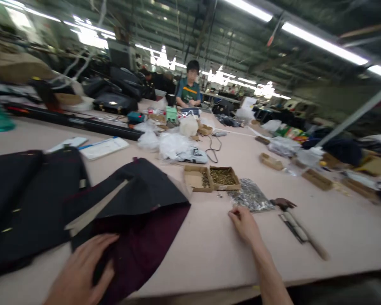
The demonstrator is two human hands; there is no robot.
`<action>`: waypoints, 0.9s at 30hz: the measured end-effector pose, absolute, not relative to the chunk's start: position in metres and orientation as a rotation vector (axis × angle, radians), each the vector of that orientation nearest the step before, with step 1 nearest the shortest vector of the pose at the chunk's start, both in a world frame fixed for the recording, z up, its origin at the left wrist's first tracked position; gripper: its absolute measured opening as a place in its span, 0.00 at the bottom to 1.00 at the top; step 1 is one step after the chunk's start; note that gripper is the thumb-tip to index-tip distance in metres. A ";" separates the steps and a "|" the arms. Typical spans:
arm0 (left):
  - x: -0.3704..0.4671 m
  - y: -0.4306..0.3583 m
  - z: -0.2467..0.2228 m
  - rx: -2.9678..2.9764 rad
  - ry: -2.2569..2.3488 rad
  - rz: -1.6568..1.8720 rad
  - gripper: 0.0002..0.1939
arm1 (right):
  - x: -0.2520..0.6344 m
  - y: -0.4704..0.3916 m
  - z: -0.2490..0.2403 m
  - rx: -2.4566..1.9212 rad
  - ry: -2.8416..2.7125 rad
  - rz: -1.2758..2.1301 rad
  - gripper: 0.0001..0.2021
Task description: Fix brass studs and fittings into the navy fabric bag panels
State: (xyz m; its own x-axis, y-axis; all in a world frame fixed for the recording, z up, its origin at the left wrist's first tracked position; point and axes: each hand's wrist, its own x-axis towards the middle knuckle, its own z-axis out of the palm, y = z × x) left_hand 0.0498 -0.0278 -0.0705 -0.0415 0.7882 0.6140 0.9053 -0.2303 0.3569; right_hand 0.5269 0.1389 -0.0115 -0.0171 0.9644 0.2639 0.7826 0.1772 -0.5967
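Under my left hand (85, 267) lies a dark fabric piece (136, 190) with a maroon lining, folded partly over itself; the fingers are spread and rest at its edge. My right hand (244, 222) is over the table beside a clear bag of small metal parts (250, 195), thumb and fingertips pinched together. Whatever sits between those fingertips is too small to make out. Just beyond are two open cardboard boxes, one partly filled with small dark pieces (198, 178), the other with brass-coloured pieces (224, 177).
A hammer (305, 233) lies at the right. More dark fabric panels (31, 199) cover the left side. Plastic bags (174, 146), a cable (213, 150) and a notepad (104, 148) are farther back. A person (189, 91) is across the table.
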 end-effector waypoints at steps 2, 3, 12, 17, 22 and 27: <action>0.046 -0.054 -0.055 -2.071 -1.959 -1.175 0.16 | 0.512 0.129 -0.016 -1.579 -1.894 0.492 0.16; 0.047 -0.060 -0.049 -2.075 -2.001 -1.241 0.14 | 0.498 0.123 -0.018 -1.523 -1.903 0.554 0.17; 0.041 -0.071 -0.019 -2.380 -2.109 -1.711 0.08 | 0.288 0.017 -0.003 -0.558 -2.008 0.940 0.05; 0.030 -0.076 -0.015 -2.567 -1.999 -1.807 0.08 | 0.240 0.004 -0.019 -0.478 -1.904 0.969 0.09; 0.027 -0.074 -0.010 -2.631 -1.967 -1.807 0.05 | 0.233 0.002 -0.028 -0.481 -1.920 0.865 0.10; 0.031 -0.070 -0.013 -2.560 -2.016 -1.757 0.05 | 0.229 0.003 -0.029 -0.470 -1.964 0.764 0.11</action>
State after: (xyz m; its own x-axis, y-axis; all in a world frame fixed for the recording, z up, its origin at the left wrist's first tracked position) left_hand 0.0314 -0.0696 -0.0130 0.0360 0.9478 0.3167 0.4434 -0.2992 0.8449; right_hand 0.2285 0.0028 -0.0288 -0.4810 0.6020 0.6374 0.0133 0.7319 -0.6813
